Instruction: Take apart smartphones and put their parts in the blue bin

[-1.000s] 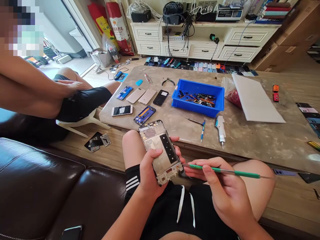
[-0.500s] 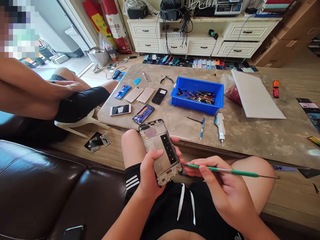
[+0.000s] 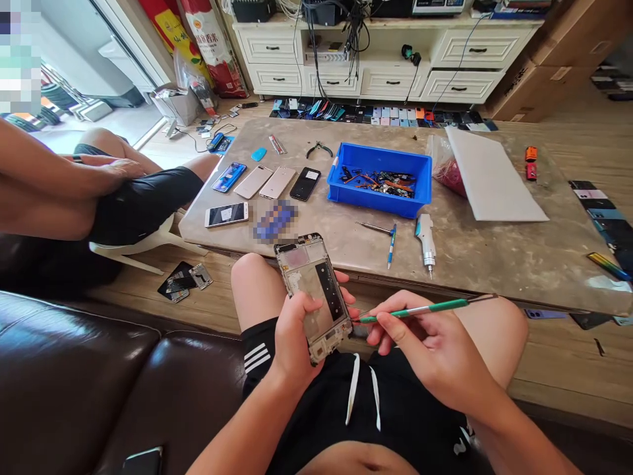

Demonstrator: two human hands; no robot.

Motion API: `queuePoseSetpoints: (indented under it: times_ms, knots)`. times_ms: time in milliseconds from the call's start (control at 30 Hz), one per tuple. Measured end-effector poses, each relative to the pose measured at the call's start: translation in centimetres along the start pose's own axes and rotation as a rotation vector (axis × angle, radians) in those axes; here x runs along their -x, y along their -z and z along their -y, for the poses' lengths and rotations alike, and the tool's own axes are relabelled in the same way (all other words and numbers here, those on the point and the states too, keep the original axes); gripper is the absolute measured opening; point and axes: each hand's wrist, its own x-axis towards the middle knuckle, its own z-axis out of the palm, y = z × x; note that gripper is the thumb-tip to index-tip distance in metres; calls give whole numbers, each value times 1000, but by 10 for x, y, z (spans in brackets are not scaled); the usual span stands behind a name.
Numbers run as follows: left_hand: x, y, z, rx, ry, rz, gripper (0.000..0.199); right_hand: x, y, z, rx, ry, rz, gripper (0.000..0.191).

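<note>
the slim green-handled metal rod tool (image 3: 448, 305) has changed its slant: 0.5 seconds ago its rear end dipped below its working tip in the view, and now that end is raised above it. the right hand (image 3: 430, 343) has turned with it and shows a little higher. the bare silver-grey metal phone frame with a black strip (image 3: 315, 323) has hardly changed its pose, held over the lap just short of the table's near edge. the view has swung slightly, so the table's things appear further left.

the left hand (image 3: 297, 330) is closed around the phone frame, thumb laid flat across its face and fingers wrapped behind, their tips showing past the right long edge. the right hand is closed in a pinch, thumb and index finger on the rod, the other fingers bent below. the tip is at the frame's lower right corner; whether it touches cannot be told.

on the grey-brown stone-topped table (image 3: 484, 257) beyond, a blue plastic tray (image 3: 380, 208) holds small loose parts, with a white-and-grey electric screwdriver (image 3: 426, 244) nearer. a blue-purple phone body (image 3: 275, 220) just past the frame is blurred out now, though sharp 0.5 seconds ago.
</note>
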Motion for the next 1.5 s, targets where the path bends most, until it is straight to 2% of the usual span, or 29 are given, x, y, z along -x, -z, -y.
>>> queuePoseSetpoints:
  times_ms: [333, 533, 667, 800, 1000, 1300, 1400, 1500]
  knots:
    - [-5, 12, -3, 72, 44, 80, 39, -10, -7, -13, -339, -74, 17, 23]
    - [-2, 13, -6, 113, -40, 97, 36, -11, -8, -17, -477, -91, 31, 20]
    - [-1, 10, -5, 155, -15, 102, 40, -2, -15, -14, -440, -6, -86, 16]
    - [0, 4, -1, 225, -54, 92, 41, 8, -22, -10, -391, 91, -170, 15]
    - [2, -2, 4, 258, -115, 75, 40, 13, -30, -4, -359, 99, -308, 14]
    - [8, 1, 17, 227, -253, 55, 41, 14, -37, -4, -147, 140, -402, 10]
    - [9, 2, 22, 189, -326, 33, 40, 10, -40, -7, -163, 133, -395, 9]
    - [8, 3, 24, 161, -398, 8, 40, 3, -43, -14, -277, 92, -391, 12]
